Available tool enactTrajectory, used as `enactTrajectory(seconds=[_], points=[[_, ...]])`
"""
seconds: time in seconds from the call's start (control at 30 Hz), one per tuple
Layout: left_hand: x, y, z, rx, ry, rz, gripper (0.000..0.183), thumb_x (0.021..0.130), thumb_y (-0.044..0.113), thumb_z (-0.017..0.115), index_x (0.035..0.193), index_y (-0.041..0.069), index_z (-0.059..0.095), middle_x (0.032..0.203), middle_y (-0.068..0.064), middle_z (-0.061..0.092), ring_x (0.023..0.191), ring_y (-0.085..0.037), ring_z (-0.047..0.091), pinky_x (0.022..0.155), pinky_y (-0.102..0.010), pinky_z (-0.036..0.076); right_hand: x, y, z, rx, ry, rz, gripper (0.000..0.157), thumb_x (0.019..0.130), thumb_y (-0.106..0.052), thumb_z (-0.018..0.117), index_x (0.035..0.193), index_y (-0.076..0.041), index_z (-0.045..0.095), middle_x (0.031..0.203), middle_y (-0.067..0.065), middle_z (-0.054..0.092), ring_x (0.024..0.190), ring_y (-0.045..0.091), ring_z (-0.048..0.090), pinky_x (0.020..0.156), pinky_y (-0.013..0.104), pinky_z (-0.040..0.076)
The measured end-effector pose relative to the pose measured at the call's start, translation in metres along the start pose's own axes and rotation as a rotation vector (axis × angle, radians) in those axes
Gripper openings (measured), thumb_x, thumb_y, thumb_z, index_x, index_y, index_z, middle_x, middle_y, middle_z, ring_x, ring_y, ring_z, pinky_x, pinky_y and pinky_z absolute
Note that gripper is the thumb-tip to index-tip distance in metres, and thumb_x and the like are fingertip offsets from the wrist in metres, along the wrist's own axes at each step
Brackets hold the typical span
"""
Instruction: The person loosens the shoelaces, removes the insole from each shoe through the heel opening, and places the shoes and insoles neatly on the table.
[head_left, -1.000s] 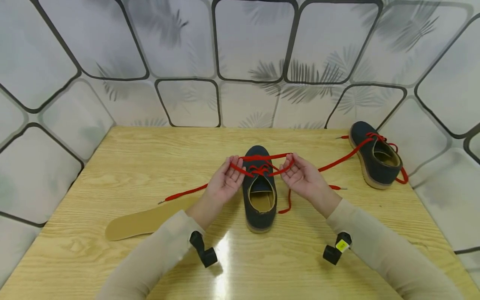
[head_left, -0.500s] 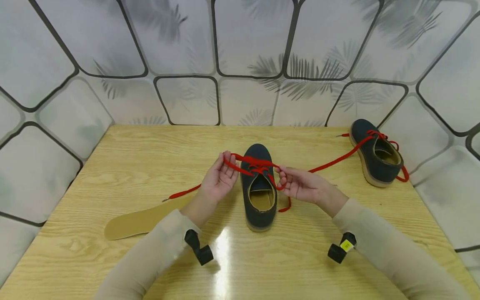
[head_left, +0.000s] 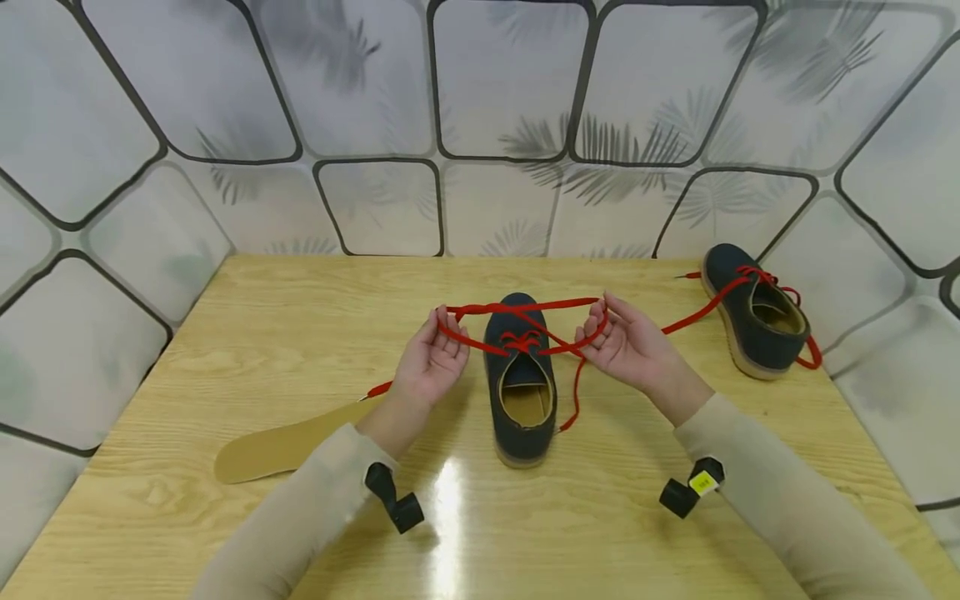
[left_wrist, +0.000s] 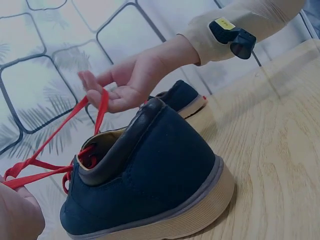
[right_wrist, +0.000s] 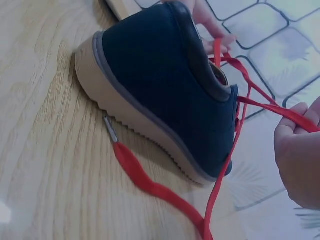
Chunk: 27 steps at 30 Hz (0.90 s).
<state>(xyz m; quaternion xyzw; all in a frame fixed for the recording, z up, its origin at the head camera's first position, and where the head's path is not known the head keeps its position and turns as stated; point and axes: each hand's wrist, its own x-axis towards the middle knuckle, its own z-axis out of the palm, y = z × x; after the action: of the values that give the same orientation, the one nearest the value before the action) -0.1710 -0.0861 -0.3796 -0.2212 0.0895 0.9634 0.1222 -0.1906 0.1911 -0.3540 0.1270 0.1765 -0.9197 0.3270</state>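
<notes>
A dark navy shoe (head_left: 524, 442) with red laces (head_left: 517, 310) stands upright on the table, toe pointing away. My left hand (head_left: 431, 367) is left of the toe and holds a loop of red lace by thumb and fingers. On the other side my right hand (head_left: 630, 350) holds another loop the same way. The lace stretches between the hands above the toe and crosses near the eyelets. In the right wrist view, a loose lace end with a metal tip (right_wrist: 111, 130) lies beside the tan sole (right_wrist: 95, 75).
A second navy shoe (head_left: 765, 346) with red laces stands at the table's back right, angled. A tan insole (head_left: 277, 442) lies left of the near shoe, partly under my left forearm. Patterned fabric walls (head_left: 495, 208) border the table (head_left: 360, 292).
My right hand reached in to pinch the lace by the shoe, then moved outward right. Both hands stand wider apart, the loops are drawn longer, and the loose end at left has slid rightward.
</notes>
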Motion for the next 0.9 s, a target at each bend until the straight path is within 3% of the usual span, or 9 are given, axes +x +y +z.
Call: enactTrajectory(seconds=[0.27,0.6,0.77,0.9], points=[[-0.001,0.009,0.001,-0.03,0.011,0.005,0.021,0.095,0.023,0.057,0.086,0.008,0.07,0.074,0.001,0.069,0.075,-0.01,0.064,0.101,-0.024,0.041,-0.001,-0.006,-0.006,0.055,0.022,-0.046,0.029,0.097,-0.024,0.052,0.084,-0.002,0.065,0.077,0.009,0.068,0.074,0.02,0.064,0.082,0.034,0.05],[-0.002,0.024,-0.005,-0.119,0.02,0.006,0.015,0.088,0.02,0.065,0.084,0.007,0.072,0.074,-0.002,0.069,0.073,-0.012,0.065,0.093,-0.023,0.045,-0.006,-0.019,-0.013,0.114,-0.005,-0.099,0.028,0.099,-0.021,0.049,0.089,0.0,0.065,0.085,0.012,0.066,0.083,0.023,0.062,0.087,0.037,0.048],[-0.004,0.031,-0.008,-0.17,-0.023,-0.018,0.014,0.087,0.019,0.067,0.084,0.007,0.071,0.076,-0.003,0.069,0.074,-0.014,0.064,0.084,-0.027,0.049,-0.009,-0.024,-0.016,0.166,0.038,-0.136,0.017,0.095,-0.015,0.056,0.09,-0.001,0.064,0.087,0.011,0.064,0.085,0.024,0.06,0.089,0.038,0.047],[-0.003,0.038,-0.007,-0.212,-0.011,-0.023,0.013,0.086,0.019,0.068,0.084,0.007,0.071,0.077,-0.004,0.07,0.075,-0.015,0.064,0.085,-0.027,0.049,-0.014,-0.028,-0.017,0.227,0.085,-0.167,0.013,0.095,-0.012,0.056,0.093,0.0,0.062,0.09,0.011,0.062,0.087,0.024,0.058,0.09,0.038,0.048]])
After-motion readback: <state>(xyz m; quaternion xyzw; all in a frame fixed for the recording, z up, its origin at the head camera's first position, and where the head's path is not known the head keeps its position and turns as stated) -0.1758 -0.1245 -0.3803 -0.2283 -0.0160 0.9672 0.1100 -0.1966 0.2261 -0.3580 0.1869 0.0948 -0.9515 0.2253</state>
